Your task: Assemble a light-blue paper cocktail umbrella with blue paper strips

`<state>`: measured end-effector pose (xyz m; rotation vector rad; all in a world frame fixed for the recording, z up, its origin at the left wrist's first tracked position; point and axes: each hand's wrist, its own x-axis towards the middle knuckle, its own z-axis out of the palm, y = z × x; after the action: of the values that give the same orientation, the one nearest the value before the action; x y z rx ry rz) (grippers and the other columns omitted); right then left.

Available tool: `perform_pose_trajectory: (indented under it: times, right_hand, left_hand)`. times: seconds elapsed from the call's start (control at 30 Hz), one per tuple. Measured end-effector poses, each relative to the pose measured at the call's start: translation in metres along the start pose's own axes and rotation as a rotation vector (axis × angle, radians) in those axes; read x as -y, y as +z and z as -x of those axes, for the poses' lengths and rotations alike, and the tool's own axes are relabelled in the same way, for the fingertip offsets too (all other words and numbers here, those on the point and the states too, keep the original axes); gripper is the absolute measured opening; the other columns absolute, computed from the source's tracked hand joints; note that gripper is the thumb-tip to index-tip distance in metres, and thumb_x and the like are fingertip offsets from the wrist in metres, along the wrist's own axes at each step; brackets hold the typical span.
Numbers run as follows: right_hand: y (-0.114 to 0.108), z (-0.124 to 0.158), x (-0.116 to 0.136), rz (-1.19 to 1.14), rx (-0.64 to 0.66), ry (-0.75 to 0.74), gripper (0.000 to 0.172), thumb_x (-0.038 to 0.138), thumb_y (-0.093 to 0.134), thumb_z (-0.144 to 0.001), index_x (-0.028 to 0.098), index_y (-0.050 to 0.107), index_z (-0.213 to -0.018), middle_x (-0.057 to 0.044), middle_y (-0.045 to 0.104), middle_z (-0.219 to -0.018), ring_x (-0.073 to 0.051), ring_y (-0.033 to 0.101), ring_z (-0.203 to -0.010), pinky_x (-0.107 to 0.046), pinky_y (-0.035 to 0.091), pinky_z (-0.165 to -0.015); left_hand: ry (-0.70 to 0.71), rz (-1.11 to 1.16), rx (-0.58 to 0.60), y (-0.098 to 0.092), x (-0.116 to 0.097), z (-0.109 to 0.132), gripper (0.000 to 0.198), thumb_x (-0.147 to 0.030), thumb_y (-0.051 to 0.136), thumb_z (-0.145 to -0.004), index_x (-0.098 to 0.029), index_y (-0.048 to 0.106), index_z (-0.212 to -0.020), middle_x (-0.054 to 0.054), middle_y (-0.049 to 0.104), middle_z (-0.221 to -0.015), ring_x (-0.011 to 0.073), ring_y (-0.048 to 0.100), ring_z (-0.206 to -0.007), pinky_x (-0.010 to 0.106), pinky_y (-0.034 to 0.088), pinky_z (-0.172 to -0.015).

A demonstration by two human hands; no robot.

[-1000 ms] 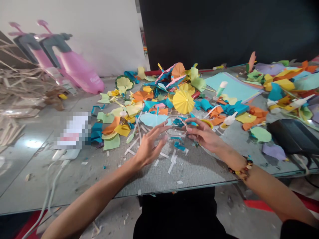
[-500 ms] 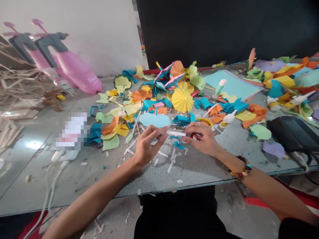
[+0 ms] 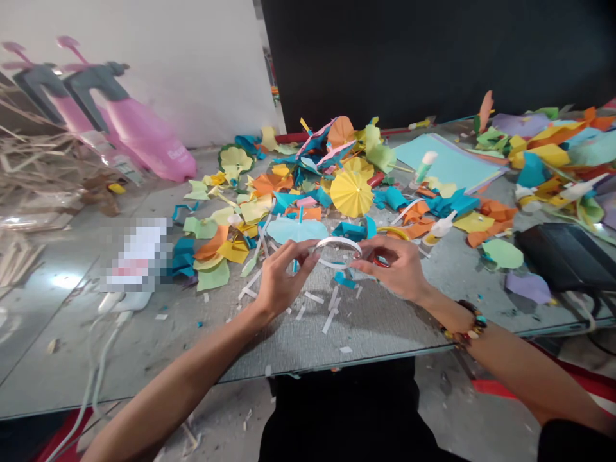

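Observation:
Both my hands hold one thin white paper strip (image 3: 338,242) bent into a loop, just above the grey table (image 3: 375,327). My left hand (image 3: 282,276) pinches the loop's left end, fingers closed. My right hand (image 3: 394,266) pinches its right end and wears a beaded bracelet on the wrist. Something red shows under my right fingers; I cannot make out what it is. Short white paper strips (image 3: 332,314) and blue scraps lie on the table right below the loop.
A heap of coloured paper scraps and small folded paper umbrellas, one yellow (image 3: 353,193), covers the table beyond my hands. Glue bottles (image 3: 425,165) stand among them. A black case (image 3: 568,256) lies at the right, pink bottles (image 3: 144,138) and sticks at the left. The table's near edge is close.
The white strip was a loop a second ago, was pulled straight between my fingers half a second ago, and is now curved into a loop again. Both hands stayed in place.

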<state>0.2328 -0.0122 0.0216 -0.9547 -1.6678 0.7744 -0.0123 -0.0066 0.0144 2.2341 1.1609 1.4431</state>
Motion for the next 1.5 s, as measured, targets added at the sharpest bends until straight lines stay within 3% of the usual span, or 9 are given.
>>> perform_pose_trajectory:
  times: [0.13,0.27,0.33,0.47,0.57,0.77,0.97,1.17,1.5]
  right_hand:
    - [-0.001,0.001,-0.002,0.004,-0.036,-0.043,0.022,0.034,0.087,-0.076,0.027,0.077,-0.095,-0.001,0.076,-0.086,-0.016,0.067,-0.068,-0.029,0.055,-0.056]
    - [-0.001,-0.002,-0.001,0.088,-0.059,-0.044,0.015,0.034,0.079,-0.084,0.028,0.075,-0.098,-0.003,0.077,-0.098,-0.02,0.072,-0.087,-0.032,0.061,-0.067]
    - [-0.001,-0.003,0.001,0.177,-0.049,-0.114,0.025,0.033,0.078,-0.085,0.03,0.073,-0.109,-0.004,0.075,-0.108,-0.022,0.072,-0.094,-0.034,0.062,-0.071]
    - [0.0,0.002,0.004,0.366,0.033,-0.412,0.055,0.025,0.078,-0.086,0.037,0.061,-0.137,-0.006,0.069,-0.125,-0.023,0.07,-0.1,-0.037,0.062,-0.074]
    - [0.001,0.004,0.003,0.445,0.038,-0.483,0.057,0.021,0.071,-0.091,0.04,0.055,-0.143,-0.006,0.068,-0.126,-0.02,0.069,-0.093,-0.037,0.061,-0.076]
    - [-0.001,-0.002,-0.003,0.477,0.05,-0.562,0.034,0.02,0.071,-0.092,0.032,0.07,-0.123,-0.004,0.072,-0.094,-0.019,0.069,-0.084,-0.035,0.057,-0.074]
    - [0.001,-0.003,0.0,0.422,0.043,-0.552,0.02,0.021,0.073,-0.09,0.025,0.072,-0.109,-0.006,0.073,-0.098,-0.019,0.07,-0.088,-0.035,0.059,-0.078]
    - [0.006,0.002,0.001,0.312,0.162,-0.489,0.025,0.016,0.071,-0.091,0.021,0.07,-0.115,-0.006,0.074,-0.103,-0.012,0.067,-0.073,-0.025,0.058,-0.066]
    - [0.017,-0.001,0.007,0.287,-0.02,-0.483,0.016,0.015,0.077,-0.086,0.02,0.075,-0.1,-0.003,0.077,-0.086,-0.013,0.065,-0.068,-0.028,0.053,-0.061]
  left_hand:
    - [0.027,-0.05,0.009,-0.001,-0.002,-0.001,0.021,-0.025,0.065,-0.095,-0.022,0.07,-0.115,0.0,0.064,-0.085,0.0097,0.06,-0.072,0.024,0.054,-0.073]
    - [0.101,0.005,-0.002,-0.001,-0.002,-0.001,0.013,-0.022,0.067,-0.094,-0.022,0.072,-0.106,0.005,0.071,-0.104,0.0142,0.068,-0.091,0.029,0.057,-0.082]
    - [0.128,0.034,-0.015,-0.002,-0.002,0.001,0.018,-0.02,0.07,-0.092,-0.023,0.072,-0.11,0.004,0.073,-0.099,0.0145,0.069,-0.09,0.029,0.058,-0.081]
    - [0.222,0.066,0.004,-0.003,-0.001,0.001,0.029,-0.02,0.076,-0.088,-0.025,0.072,-0.116,0.002,0.074,-0.095,0.0125,0.067,-0.081,0.028,0.056,-0.074]
    - [0.291,0.085,0.02,-0.003,0.0,0.0,0.028,-0.022,0.077,-0.087,-0.026,0.073,-0.114,0.001,0.073,-0.089,0.0128,0.066,-0.078,0.029,0.055,-0.072]
    - [0.371,0.042,0.066,-0.002,-0.002,-0.001,0.029,-0.022,0.076,-0.088,-0.025,0.072,-0.117,0.001,0.075,-0.088,0.0135,0.067,-0.078,0.03,0.054,-0.074]
    - [0.398,-0.043,0.006,-0.005,-0.003,-0.002,0.026,-0.017,0.075,-0.088,-0.025,0.071,-0.113,0.001,0.076,-0.098,0.0143,0.069,-0.088,0.031,0.055,-0.08]
    - [0.358,-0.02,-0.006,-0.002,-0.001,0.002,0.025,-0.016,0.074,-0.089,-0.025,0.073,-0.112,0.003,0.074,-0.103,0.0129,0.071,-0.089,0.029,0.059,-0.079]
    - [0.314,-0.013,-0.102,0.008,-0.01,0.006,0.033,-0.01,0.074,-0.088,-0.023,0.072,-0.118,0.005,0.076,-0.118,0.0165,0.075,-0.103,0.031,0.064,-0.09]
